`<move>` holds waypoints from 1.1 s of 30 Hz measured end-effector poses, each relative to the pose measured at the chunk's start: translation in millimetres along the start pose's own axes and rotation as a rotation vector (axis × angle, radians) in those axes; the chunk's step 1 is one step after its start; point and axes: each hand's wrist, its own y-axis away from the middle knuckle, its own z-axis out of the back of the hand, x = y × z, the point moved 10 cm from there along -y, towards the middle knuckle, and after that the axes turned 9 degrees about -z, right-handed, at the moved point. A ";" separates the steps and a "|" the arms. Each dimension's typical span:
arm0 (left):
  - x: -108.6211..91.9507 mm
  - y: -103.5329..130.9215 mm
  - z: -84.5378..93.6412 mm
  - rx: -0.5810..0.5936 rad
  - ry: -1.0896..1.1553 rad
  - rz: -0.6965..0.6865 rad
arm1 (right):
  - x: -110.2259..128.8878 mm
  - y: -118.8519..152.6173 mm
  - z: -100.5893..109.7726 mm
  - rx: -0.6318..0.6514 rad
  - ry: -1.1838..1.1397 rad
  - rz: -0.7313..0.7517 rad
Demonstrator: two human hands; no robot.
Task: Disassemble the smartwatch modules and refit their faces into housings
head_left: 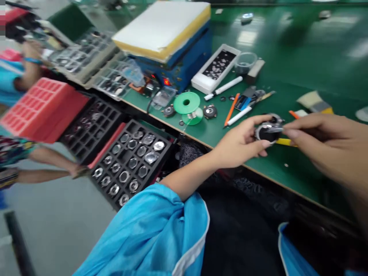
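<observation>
Above the green bench, my left hand (237, 143) is closed round the edge of a round watch case (268, 134) with a shiny rim and a dark middle. My right hand (319, 138) comes in from the right with thumb and finger pinched together. A small shiny piece (276, 129) shows at its fingertips, over the watch case; blur hides what kind it is. Under the hands lies a yellow strip-like tool (287, 142), partly covered. A foam tray (126, 155) with several watch cases in its slots sits left of my left forearm.
A blue machine (172, 73) with a red display stands at the back. Near it are a white box of small parts (217, 69), a green spool (186, 102), a white pen (227, 88) and a brush (313, 101). At left, a person's arm (31, 61) and red trays (43, 109).
</observation>
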 end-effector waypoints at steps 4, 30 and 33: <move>-3.2 0.0 5.4 -0.007 0.006 -0.031 | 14.1 -6.4 -5.9 0.081 -0.172 -0.077; -8.5 1.3 11.1 -0.039 0.058 -0.030 | -2.0 -13.8 -24.2 0.195 -0.424 -0.168; -9.0 1.1 11.0 -0.041 0.058 -0.027 | -1.8 -13.4 -23.4 0.193 -0.411 -0.165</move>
